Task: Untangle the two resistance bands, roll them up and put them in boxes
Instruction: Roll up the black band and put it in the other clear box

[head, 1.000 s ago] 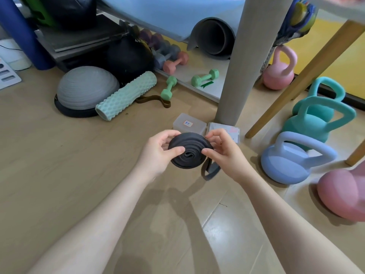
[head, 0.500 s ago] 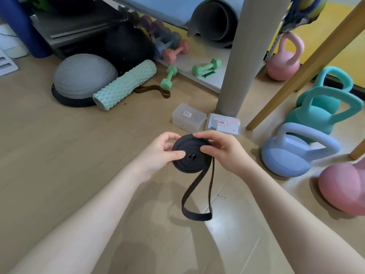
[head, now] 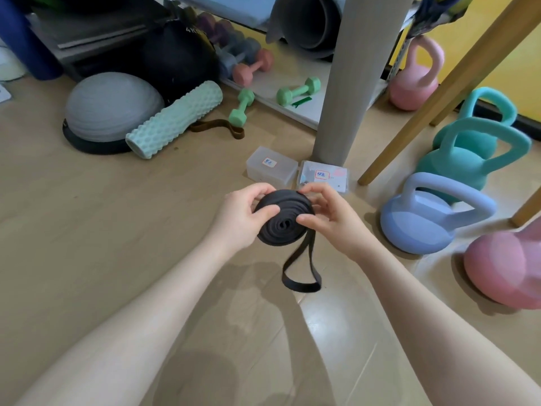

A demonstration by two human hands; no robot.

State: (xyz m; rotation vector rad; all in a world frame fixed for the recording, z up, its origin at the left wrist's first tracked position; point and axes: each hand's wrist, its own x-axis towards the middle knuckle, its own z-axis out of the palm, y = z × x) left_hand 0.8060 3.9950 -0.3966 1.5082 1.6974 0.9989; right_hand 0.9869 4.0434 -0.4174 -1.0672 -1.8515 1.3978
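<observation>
A black resistance band (head: 282,221), mostly coiled into a flat roll, is held above the wooden floor between both hands. My left hand (head: 243,213) grips the roll's left side, thumb on its face. My right hand (head: 328,215) pinches its right side. A loose loop of the black band hangs below the roll. A brown resistance band (head: 218,127) lies on the floor by the foam roller. Two clear plastic boxes stand just beyond my hands: a closed one with a label (head: 270,168) and a flatter one (head: 323,177) beside it.
A grey pillar (head: 348,83) rises behind the boxes. Kettlebells stand at the right: blue (head: 424,221), teal (head: 468,159) and pink (head: 503,268). A mint foam roller (head: 175,118), a grey balance dome (head: 111,109) and green dumbbells (head: 298,90) lie at the back. Wooden table legs (head: 439,86) slant at right.
The roll has been turned between my hands. The hanging tail, short a second ago, dropped into a long loop and now hangs a little shorter. The view shifted slightly.
</observation>
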